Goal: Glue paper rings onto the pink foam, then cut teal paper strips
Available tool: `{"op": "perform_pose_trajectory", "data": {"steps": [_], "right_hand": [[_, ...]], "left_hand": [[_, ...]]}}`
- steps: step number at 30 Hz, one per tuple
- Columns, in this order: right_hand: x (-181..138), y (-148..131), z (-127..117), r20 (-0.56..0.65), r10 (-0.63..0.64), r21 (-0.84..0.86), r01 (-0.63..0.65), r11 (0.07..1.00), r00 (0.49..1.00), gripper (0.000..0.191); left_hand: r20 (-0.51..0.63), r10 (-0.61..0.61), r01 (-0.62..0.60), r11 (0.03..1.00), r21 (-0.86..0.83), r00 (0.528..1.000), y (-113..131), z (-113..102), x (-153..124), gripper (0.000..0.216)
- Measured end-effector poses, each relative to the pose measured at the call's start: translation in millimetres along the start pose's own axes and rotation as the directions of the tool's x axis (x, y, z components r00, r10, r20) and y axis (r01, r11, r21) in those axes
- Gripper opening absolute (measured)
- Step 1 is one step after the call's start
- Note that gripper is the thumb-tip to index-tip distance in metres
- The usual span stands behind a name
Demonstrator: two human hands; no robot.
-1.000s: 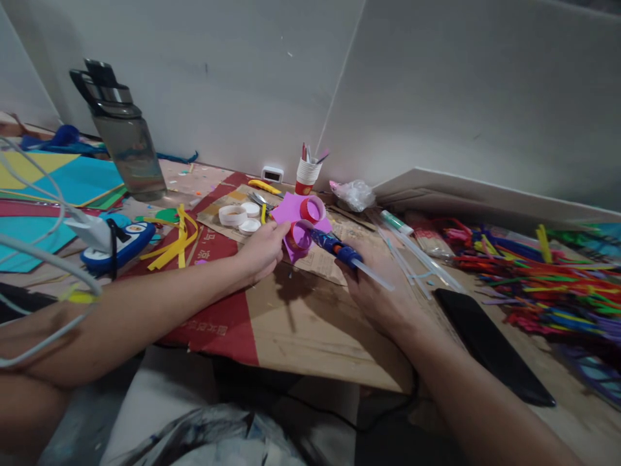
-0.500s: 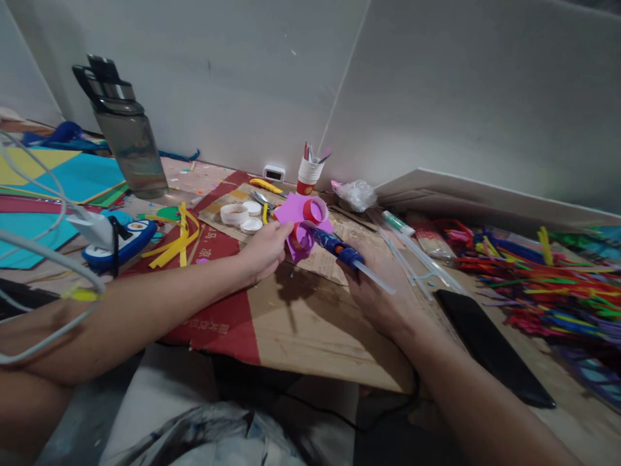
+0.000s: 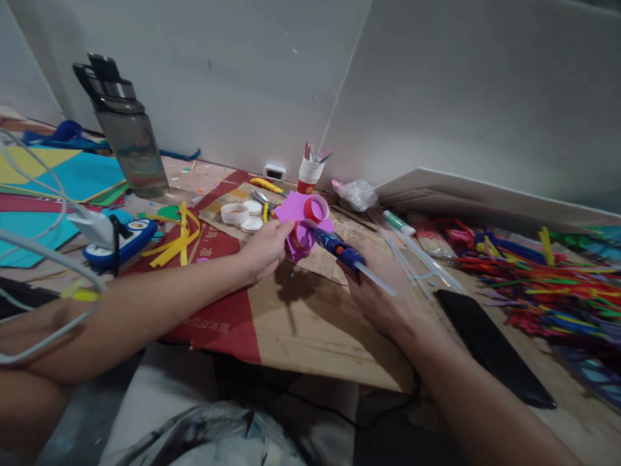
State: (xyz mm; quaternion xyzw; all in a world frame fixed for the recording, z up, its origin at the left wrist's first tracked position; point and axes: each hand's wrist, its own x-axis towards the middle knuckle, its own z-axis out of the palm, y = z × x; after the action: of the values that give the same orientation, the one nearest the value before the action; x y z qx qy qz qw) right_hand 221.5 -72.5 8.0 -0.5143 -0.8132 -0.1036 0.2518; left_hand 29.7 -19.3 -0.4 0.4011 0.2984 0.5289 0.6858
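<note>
My left hand point(image 3: 262, 251) is closed on a purple foam piece point(image 3: 292, 210) that carries two red paper rings point(image 3: 314, 210). My right hand point(image 3: 376, 285) grips a blue glue gun point(image 3: 337, 247) with a clear glue stick poking out of its back end. The gun's tip rests inside the lower ring. Both hands hover above a sheet of brown cardboard point(image 3: 310, 323) lying on the table.
A dark water bottle point(image 3: 123, 133) stands at the back left beside coloured paper sheets point(image 3: 63, 181). White tape rolls point(image 3: 240, 215), yellow paper strips point(image 3: 177, 239), a paper cup of tools point(image 3: 308, 175), a black phone point(image 3: 490, 346) and a heap of pipe cleaners point(image 3: 543, 285) lie around. White cables point(image 3: 43, 259) cross the left.
</note>
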Motion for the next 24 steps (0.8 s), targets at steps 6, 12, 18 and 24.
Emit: {"op": "perform_pose_trajectory", "data": {"steps": [6, 12, 18, 24], "right_hand": [[1.3, -0.1, -0.6, 0.02, 0.023, -0.006, -0.023, 1.0, 1.0, 0.028], [0.2, -4.0, -1.5, 0.016, 0.06, -0.009, -0.06, 0.998, 0.998, 0.026], [0.6, -3.7, -2.1, -0.004, 0.019, 0.012, -0.019, 1.0, 1.0, 0.029], [1.0, -4.4, -2.3, -0.016, 0.045, -0.051, -0.045, 0.998, 0.999, 0.027]], "left_hand": [[0.013, 0.019, -0.019, 1.0, 0.005, 1.0, -0.9, -0.8, 0.2, 0.018], [-0.083, 0.055, -0.059, 0.997, -0.05, 0.995, -3.0, -5.9, 7.5, 0.013], [0.009, 0.002, -0.002, 1.0, 0.012, 1.0, -2.7, -2.2, 1.7, 0.018], [0.013, 0.044, -0.045, 0.999, 0.02, 0.999, -5.6, -2.5, 1.9, 0.018]]}}
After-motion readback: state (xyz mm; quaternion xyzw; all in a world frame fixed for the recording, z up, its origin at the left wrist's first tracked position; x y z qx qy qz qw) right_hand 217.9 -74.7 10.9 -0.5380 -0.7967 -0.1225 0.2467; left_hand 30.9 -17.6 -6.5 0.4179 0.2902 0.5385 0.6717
